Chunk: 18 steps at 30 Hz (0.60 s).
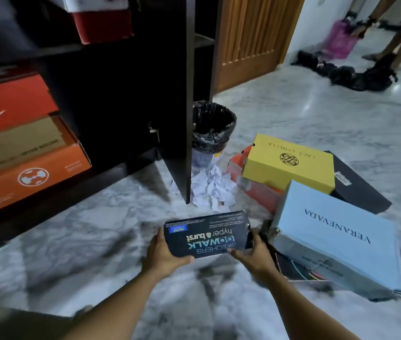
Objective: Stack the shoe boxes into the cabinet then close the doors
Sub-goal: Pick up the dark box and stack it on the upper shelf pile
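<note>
Both hands, left hand (164, 251) and right hand (253, 253), grip dark shoe box (208, 233) by its ends, long axis crosswise; open cabinet (121, 106) lies ahead-left.

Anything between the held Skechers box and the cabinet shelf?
Nothing visible. Left hand and right hand hold the black Skechers shoe box; the dark wooden cabinet door is open, shelf beside orange boxes looks free.

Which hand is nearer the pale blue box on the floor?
Right. The right hand grips the dark box at its end beside the pale blue box; the left hand grips its far end.
</note>
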Motion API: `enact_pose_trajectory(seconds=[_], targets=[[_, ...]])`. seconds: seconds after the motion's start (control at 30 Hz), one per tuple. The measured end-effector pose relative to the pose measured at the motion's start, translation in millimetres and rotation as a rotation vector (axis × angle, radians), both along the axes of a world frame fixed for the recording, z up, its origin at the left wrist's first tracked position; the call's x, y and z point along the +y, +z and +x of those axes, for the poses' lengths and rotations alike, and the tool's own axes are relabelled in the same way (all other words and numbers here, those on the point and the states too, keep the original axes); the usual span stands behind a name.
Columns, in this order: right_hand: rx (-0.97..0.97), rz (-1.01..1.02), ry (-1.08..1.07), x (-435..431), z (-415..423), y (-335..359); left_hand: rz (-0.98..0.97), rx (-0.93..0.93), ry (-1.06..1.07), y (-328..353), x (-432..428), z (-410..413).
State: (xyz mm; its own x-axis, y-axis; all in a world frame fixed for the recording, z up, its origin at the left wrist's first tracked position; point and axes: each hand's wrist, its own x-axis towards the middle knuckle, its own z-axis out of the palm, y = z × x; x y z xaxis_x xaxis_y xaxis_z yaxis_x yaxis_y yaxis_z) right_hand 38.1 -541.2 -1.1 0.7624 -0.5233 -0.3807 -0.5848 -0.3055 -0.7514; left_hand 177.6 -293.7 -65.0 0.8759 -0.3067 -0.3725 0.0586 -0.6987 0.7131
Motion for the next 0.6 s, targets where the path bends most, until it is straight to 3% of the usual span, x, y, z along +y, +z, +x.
enact_pose_trajectory(seconds=[0.2, 0.5, 0.6], targets=[[-0.062, -0.123, -0.017, 8, -5, -36, -0.112, 0.106, 0.019, 3, 11, -10], [-0.087, -0.025, -0.018, 20, 7, -53, -0.221, 0.03, 0.056, -3, 34, 1], [-0.229, 0.103, -0.025, 21, 10, -55, -0.259, 0.031, 0.054, 1, 34, 2]])
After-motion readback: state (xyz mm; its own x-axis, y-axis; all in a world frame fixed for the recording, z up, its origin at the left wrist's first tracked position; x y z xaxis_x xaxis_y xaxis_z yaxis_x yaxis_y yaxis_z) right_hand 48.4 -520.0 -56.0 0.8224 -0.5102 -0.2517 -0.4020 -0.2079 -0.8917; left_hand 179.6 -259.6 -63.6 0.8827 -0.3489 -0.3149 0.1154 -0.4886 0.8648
